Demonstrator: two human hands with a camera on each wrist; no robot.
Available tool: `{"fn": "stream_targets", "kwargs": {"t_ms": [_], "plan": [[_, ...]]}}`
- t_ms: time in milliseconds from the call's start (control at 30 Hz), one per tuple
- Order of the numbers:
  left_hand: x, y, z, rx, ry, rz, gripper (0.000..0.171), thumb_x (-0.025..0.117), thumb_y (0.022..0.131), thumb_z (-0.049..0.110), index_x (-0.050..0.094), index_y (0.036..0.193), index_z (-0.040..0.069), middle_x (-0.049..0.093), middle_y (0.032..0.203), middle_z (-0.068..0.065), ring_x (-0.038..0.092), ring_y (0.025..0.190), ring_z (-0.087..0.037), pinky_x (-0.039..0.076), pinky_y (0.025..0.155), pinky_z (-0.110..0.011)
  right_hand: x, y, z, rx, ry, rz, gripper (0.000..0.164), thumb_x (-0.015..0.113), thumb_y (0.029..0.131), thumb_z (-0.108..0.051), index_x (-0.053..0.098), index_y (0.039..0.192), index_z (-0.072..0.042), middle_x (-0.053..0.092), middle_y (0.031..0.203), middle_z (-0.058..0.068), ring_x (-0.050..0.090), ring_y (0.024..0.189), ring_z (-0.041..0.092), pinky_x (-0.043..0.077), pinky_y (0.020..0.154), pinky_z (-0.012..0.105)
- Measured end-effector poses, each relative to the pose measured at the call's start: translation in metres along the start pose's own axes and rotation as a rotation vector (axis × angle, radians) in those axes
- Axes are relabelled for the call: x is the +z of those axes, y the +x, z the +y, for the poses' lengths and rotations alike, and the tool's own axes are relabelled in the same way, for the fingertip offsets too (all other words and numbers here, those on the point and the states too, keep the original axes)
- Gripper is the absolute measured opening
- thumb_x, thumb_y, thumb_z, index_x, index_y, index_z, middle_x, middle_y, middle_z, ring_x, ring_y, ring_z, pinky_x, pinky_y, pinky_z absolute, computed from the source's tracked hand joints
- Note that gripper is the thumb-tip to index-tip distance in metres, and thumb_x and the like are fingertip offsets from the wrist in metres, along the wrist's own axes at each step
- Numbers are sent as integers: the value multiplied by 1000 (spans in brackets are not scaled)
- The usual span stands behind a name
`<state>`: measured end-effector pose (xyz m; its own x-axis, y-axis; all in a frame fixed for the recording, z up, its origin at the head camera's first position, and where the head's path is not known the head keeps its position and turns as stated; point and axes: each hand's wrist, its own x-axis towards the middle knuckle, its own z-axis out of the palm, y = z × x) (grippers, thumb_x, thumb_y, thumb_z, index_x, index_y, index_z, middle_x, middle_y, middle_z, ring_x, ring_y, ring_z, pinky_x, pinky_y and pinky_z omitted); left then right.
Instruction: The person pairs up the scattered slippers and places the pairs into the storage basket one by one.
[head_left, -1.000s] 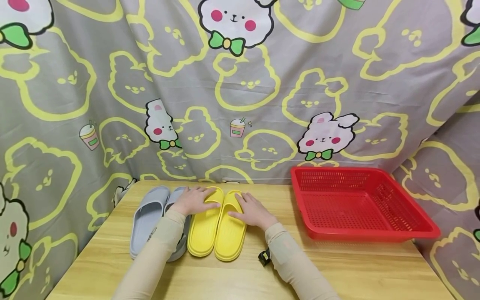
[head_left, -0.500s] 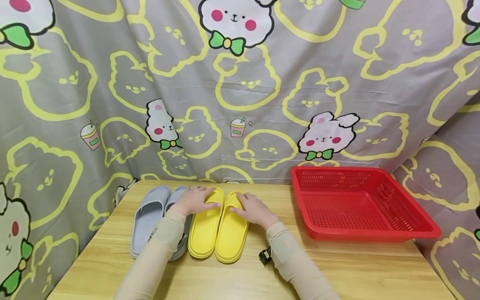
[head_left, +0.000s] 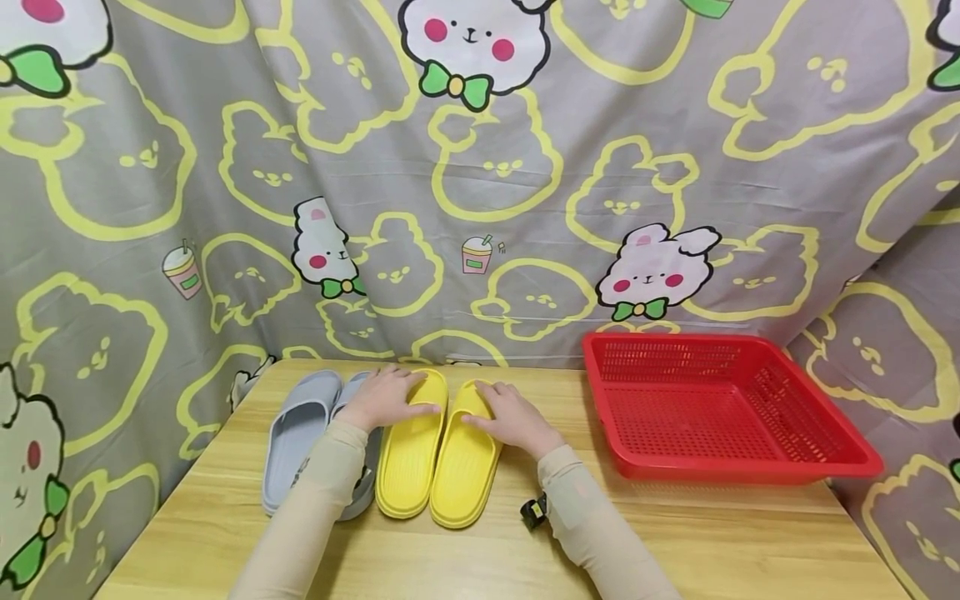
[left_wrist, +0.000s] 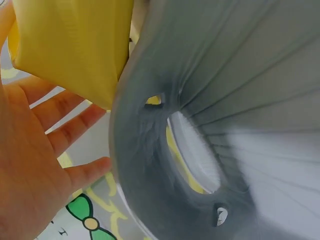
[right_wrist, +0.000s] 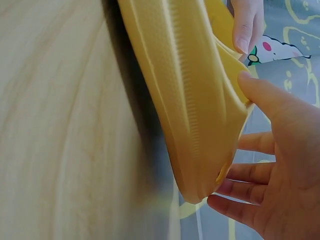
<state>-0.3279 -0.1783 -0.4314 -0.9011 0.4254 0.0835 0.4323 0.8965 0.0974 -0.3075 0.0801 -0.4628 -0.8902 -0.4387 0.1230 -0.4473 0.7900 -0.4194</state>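
Two yellow slide slippers lie side by side, heels toward me. My left hand (head_left: pixel 384 398) holds the left yellow slipper (head_left: pixel 407 471) by its toe, the thumb over the strap and the fingers along the outer side. Around the toe of the right yellow slipper (head_left: pixel 462 479) my right hand (head_left: pixel 521 419) grips, its thumb on the strap edge (right_wrist: pixel 245 75) and its fingertips against the toe. A grey slipper (head_left: pixel 298 442) stands at the far left. Its mate, a second grey slipper (left_wrist: pixel 150 140), is partly hidden under my left wrist and lies close beside the left yellow slipper.
A red perforated plastic basket (head_left: pixel 712 417) stands at the back right of the wooden table (head_left: pixel 435 567). By my right sleeve is a small black object (head_left: pixel 533 512). A grey curtain with yellow outlines (head_left: pixel 517 242) hangs behind the table and at both sides.
The right yellow slipper has shifted slightly right and toward me with my right hand. The left one's toe has edged away from me, and the gap between the two toes is wider.
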Motion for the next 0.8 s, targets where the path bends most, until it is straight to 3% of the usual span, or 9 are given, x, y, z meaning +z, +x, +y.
{"fn": "stream_targets", "kwargs": {"t_ms": [333,800], "plan": [[-14,-9,3,-13,31,68,92,50,75,84,57,136,15,60,135,-13,48,131,-37,31,111,-61,-9,-7,-5,10,14,65,83,63,84,-64,43,147,-14,56,133,17,53,123,34,47,101,49],[-26,-23,4,9,30,193,91,57,72,82,59,134,16,65,128,-10,53,123,-35,35,107,-60,-22,-17,-14,48,23,115,92,68,79,-64,41,148,-9,46,146,20,44,136,37,40,110,50]]}}
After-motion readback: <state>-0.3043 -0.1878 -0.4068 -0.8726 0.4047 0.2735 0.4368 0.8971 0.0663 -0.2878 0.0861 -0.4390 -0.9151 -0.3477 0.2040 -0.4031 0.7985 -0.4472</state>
